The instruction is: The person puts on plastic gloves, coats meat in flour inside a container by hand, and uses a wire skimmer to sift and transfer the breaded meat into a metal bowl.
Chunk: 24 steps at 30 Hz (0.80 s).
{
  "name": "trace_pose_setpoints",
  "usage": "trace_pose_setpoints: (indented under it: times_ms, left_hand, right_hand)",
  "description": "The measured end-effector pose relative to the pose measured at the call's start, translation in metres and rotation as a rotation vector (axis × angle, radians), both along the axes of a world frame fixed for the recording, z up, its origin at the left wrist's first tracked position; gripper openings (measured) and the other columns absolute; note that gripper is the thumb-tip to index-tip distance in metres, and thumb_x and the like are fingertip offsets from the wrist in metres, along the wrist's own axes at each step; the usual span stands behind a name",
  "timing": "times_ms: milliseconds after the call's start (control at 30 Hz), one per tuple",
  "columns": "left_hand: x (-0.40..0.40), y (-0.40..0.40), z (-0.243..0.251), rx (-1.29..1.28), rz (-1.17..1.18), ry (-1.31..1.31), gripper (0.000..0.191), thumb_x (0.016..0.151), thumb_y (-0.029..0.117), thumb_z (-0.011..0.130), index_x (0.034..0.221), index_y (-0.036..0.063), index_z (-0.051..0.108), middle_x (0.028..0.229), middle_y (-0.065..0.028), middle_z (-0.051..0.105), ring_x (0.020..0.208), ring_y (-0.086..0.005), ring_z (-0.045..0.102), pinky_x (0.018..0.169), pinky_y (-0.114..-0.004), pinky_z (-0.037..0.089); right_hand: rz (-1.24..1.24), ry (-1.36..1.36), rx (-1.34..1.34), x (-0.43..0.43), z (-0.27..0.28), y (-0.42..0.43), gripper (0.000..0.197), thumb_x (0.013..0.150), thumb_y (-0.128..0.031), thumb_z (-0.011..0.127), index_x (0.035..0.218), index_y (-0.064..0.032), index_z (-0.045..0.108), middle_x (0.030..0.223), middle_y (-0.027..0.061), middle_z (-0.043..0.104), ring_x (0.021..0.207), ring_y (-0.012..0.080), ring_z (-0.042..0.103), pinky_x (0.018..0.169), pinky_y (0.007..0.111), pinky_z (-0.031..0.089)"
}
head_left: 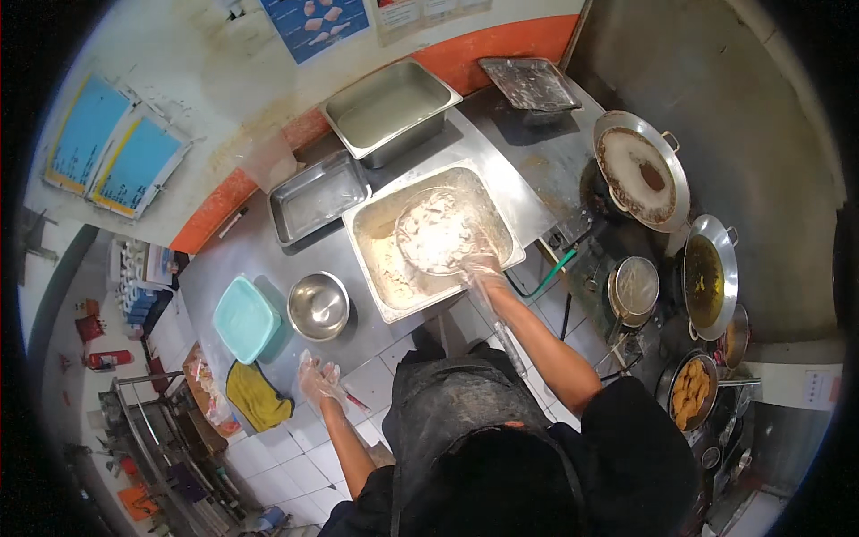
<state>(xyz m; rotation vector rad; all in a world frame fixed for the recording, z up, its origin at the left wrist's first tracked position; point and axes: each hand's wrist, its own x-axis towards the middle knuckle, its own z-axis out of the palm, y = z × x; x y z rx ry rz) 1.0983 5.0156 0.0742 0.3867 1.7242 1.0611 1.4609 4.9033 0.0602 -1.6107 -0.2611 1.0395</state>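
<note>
My right hand [480,263], in a clear plastic glove, grips the rim side of a round long-handled strainer [401,250]. Its handle [510,349] runs back beneath my forearm. Pale, flour-coated pieces [435,231] fill the strainer, though glare washes out their detail. It sits within a deep rectangular steel pan [376,285] with loose flour [396,275] inside. My left hand [319,374], also gloved, hangs at the table's front edge with fingers apart and nothing held. Nearest to it are a yellow-and-black cloth [255,397] and a steel bowl [319,306].
A turquoise plastic tub [246,319], a shallow steel tray [319,196] and a deep steel pan [392,111] share the steel table [201,282]. On the right stand a foamy wok [634,174], an oil-filled wok [704,282], a sieve [636,285] and a pan of fried pieces [693,393].
</note>
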Motion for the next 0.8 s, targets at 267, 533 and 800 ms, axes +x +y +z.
trace_pose_setpoints:
  times_ms: [267,533,800]
  left_hand:
    - [-0.025,0.060,-0.081,0.074,-0.293,-0.116,0.044,0.088,0.036,0.063,0.117,0.0054,0.053,0.096,-0.0088,0.056,0.081,-0.0203,0.056,0.063,-0.038,0.051]
    - [-0.042,0.092,-0.087,0.787,-0.725,0.833,0.023,0.092,0.020,0.059,0.093,-0.0021,0.063,0.083,-0.0058,0.058,0.065,-0.0152,0.054,0.054,-0.030,0.044]
    - [0.020,0.137,0.029,0.989,-0.989,0.802,0.028,0.093,0.024,0.058,0.097,-0.0030,0.062,0.082,-0.0043,0.058,0.067,-0.0122,0.053,0.054,-0.029,0.046]
  right_hand:
    - [-0.283,0.104,0.116,-0.027,0.015,0.005,0.014,0.085,-0.017,0.061,0.081,-0.0040,0.061,0.073,0.0037,0.059,0.062,0.0114,0.054,0.053,0.028,0.044]
    - [-0.043,-0.178,0.003,-0.014,-0.004,0.007,0.033,0.084,-0.010,0.060,0.116,-0.0019,0.054,0.064,-0.0017,0.050,0.052,0.0088,0.046,0.047,0.028,0.036]
    - [-0.258,0.074,-0.166,-0.008,0.025,0.020,0.059,0.085,-0.006,0.056,0.140,-0.0011,0.033,0.096,0.0138,0.063,0.069,0.0166,0.058,0.057,0.030,0.048]
